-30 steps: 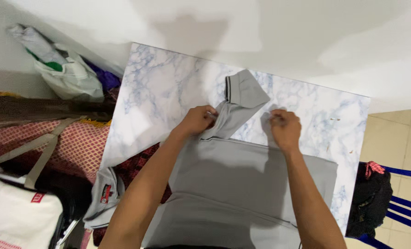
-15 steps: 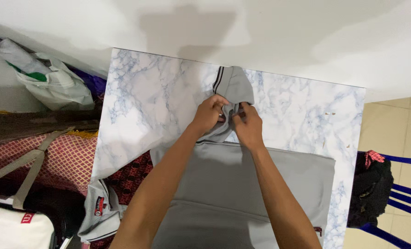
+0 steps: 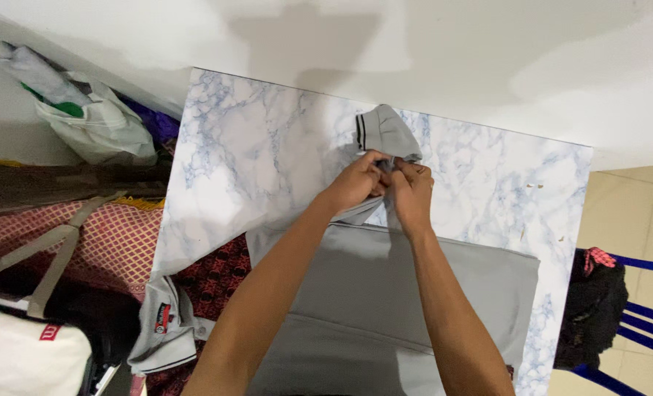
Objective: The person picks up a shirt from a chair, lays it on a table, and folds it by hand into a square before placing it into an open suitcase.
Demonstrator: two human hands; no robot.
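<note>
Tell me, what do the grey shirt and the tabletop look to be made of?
Grey shirt: soft matte knit fabric, probably; it creases and bunches where both hands pinch its sleeve. Tabletop: smooth white surface with blue marble veining, possibly a printed laminate rather than stone.

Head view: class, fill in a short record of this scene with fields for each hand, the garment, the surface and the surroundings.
Left hand: left hand pinches the bunched sleeve
Right hand: right hand grips the same sleeve, touching the left hand
Garment: grey shirt, body lying flat, sleeve cuff with dark stripes
Surface: marble-patterned table
Left of table: white plastic bag, red patterned cloth
Right of table: blue chair with dark cloth
</note>
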